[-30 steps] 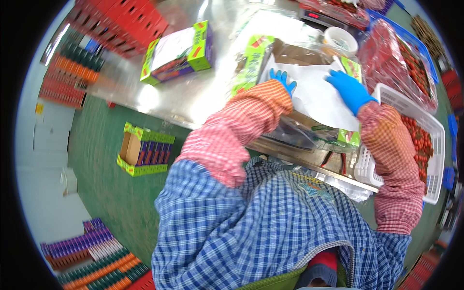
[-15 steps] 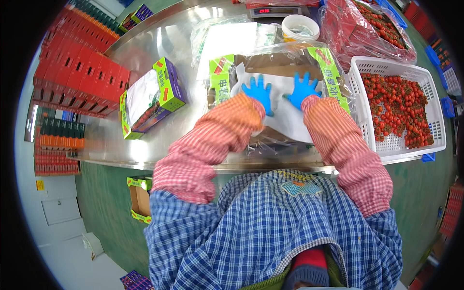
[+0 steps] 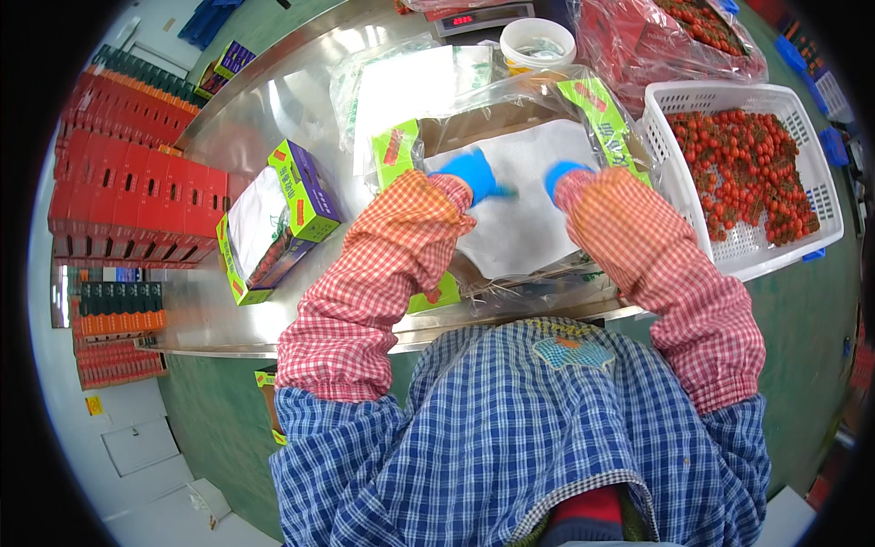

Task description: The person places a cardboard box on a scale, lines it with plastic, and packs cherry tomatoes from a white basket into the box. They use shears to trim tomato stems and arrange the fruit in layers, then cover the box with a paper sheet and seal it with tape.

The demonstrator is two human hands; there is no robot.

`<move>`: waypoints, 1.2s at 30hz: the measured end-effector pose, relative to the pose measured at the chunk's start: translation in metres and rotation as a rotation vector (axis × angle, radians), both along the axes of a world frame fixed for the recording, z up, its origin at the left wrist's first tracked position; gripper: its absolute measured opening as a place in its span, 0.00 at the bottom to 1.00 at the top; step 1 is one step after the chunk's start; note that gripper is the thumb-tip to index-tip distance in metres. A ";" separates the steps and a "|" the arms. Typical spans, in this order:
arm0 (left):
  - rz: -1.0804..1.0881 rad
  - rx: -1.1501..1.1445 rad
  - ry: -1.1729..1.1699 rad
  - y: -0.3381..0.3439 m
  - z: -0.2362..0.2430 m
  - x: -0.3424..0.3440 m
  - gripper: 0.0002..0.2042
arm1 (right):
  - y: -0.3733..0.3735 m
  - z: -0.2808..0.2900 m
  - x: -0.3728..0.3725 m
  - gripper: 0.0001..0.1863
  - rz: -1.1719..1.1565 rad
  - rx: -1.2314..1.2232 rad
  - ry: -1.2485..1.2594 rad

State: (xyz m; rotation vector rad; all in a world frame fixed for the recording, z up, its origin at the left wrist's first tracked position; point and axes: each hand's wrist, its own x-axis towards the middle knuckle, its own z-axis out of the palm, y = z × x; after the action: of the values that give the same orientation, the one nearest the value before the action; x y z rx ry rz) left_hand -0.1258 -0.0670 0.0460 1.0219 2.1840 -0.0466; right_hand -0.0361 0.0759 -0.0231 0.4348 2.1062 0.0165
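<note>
In front of me lies a cardboard box with lime-green ends, draped in clear plastic film. A white paper sheet lies spread over its brown inside. My left hand, in a blue glove, is at the sheet's left edge, its thumb over the paper and its other fingers smeared or turned away. At the right edge of the sheet, beside the green end, is my blue-gloved right hand; the sleeve and the hand's angle hide its fingers.
Right of the box stands a white plastic crate of cherry tomatoes on the vine. A filled box sits to the left. Behind are loose white sheets, a white tub, a scale and a plastic-wrapped red box.
Both hands lay flat with spread fingers on the sheet; now they have turned and drawn in to its left and right edges. The sheet looks flatter and wider. My view has shifted slightly.
</note>
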 end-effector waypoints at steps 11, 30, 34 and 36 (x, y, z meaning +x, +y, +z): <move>-0.103 -0.203 0.579 -0.009 -0.035 0.001 0.51 | -0.021 0.027 -0.001 0.56 -0.567 0.178 0.564; -0.521 0.000 0.324 -0.015 -0.035 -0.016 0.62 | -0.064 0.035 0.008 0.24 -0.139 -0.214 0.695; -0.490 0.162 0.231 -0.028 -0.019 -0.043 0.49 | 0.039 0.084 0.075 0.16 -0.122 -0.389 1.342; -0.245 0.536 0.087 -0.020 0.004 -0.065 0.36 | 0.116 0.092 0.109 0.20 -0.272 -0.048 1.338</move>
State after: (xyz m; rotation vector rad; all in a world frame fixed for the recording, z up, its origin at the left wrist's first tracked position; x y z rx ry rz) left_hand -0.1906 -0.0868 0.0505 1.6062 2.1855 0.4092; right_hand 0.0727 0.1922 0.0688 0.8410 3.2949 -0.6425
